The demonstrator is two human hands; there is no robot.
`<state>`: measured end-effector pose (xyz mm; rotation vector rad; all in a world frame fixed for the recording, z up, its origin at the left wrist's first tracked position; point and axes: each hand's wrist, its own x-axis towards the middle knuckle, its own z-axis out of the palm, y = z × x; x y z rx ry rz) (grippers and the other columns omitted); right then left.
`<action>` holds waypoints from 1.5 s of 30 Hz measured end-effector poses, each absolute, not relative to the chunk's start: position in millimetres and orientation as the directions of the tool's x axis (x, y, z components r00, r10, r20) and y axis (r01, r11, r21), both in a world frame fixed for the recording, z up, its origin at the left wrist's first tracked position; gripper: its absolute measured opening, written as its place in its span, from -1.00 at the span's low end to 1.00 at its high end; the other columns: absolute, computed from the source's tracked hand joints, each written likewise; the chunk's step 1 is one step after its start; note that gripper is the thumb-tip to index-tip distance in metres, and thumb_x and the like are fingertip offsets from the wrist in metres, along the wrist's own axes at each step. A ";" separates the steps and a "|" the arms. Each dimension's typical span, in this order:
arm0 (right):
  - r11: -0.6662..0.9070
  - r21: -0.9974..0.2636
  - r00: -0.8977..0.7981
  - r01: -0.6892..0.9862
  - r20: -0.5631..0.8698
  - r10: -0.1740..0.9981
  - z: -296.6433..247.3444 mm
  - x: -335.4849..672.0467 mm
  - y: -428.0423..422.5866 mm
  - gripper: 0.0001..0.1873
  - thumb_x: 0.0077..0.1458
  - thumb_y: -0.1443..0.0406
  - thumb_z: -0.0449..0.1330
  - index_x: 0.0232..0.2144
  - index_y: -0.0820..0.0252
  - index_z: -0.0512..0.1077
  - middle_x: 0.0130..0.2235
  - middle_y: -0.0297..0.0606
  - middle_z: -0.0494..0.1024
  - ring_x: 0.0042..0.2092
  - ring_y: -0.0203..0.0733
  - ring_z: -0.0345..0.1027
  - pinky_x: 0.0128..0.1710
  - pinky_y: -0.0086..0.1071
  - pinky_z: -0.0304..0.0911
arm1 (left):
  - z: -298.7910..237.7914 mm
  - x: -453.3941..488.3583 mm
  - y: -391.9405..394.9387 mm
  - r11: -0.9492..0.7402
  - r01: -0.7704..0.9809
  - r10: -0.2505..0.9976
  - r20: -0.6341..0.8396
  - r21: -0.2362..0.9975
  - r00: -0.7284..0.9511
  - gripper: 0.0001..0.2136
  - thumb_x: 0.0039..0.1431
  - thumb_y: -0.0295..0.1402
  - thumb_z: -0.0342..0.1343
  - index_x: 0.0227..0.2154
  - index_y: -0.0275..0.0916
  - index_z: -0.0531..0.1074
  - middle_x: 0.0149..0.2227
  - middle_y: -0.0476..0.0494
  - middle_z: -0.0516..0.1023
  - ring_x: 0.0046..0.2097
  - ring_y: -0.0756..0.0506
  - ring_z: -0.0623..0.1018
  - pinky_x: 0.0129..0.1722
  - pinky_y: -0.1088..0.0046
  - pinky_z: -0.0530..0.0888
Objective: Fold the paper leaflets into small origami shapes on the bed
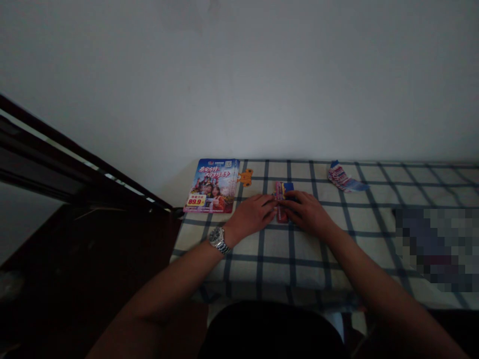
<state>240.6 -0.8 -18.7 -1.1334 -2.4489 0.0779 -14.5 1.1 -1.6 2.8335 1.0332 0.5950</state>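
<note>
A small folded flyer [282,216] in pink and blue lies on the checked tablecloth between my two hands. My left hand [256,212], with a metal watch on its wrist, grips the left edge of this paper with bent fingers. From the other side my right hand [309,212] holds it with curled fingers that cover part of the print. The fingertips of both hands nearly meet over the paper. To the left is a stack of flat printed flyers [211,187], with an orange bear-shaped piece [245,177] beside it.
Farther right on the checked cloth [352,214], near the wall, lies a fanned bunch of folded flyers [344,179]. A blurred-out item [437,244] lies at the right edge. Dark furniture rails [75,149] run along the left, and a white wall [262,89] stands behind.
</note>
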 end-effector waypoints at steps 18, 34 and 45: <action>0.682 -0.244 -0.571 0.690 0.396 0.719 -19.0 242.4 0.4 -0.68 0.35 0.23 0.19 0.09 0.12 0.55 0.16 0.03 0.50 0.13 0.13 0.45 0.11 0.05 0.43 | 6.7 -3.7 -2.0 -0.770 0.634 0.623 0.294 0.069 0.725 -0.72 0.51 -0.30 -0.03 0.10 -0.29 0.46 0.16 -0.19 0.52 0.06 -0.18 0.50 0.10 0.22 0.48; 0.667 -0.349 -0.524 0.658 0.424 0.739 -17.1 244.2 1.2 -0.70 0.36 0.30 0.17 0.06 0.13 0.58 0.10 -0.02 0.55 0.09 0.06 0.50 0.11 -0.02 0.47 | 7.4 -3.1 -5.6 -0.765 0.640 0.631 0.281 0.068 0.724 -0.67 0.49 -0.29 0.00 0.20 -0.27 0.41 0.22 -0.21 0.49 0.09 -0.18 0.50 0.08 0.22 0.51; 0.667 -0.356 -0.519 0.655 0.430 0.739 -21.5 246.2 4.3 -0.75 0.33 0.27 0.20 -0.03 0.11 0.63 0.09 -0.02 0.53 0.11 0.11 0.44 0.11 0.06 0.45 | 3.9 -2.2 -5.2 -0.762 0.640 0.635 0.306 0.097 0.710 -0.64 0.53 -0.27 -0.09 0.20 -0.31 0.41 0.20 -0.23 0.50 0.10 -0.18 0.50 0.10 0.21 0.50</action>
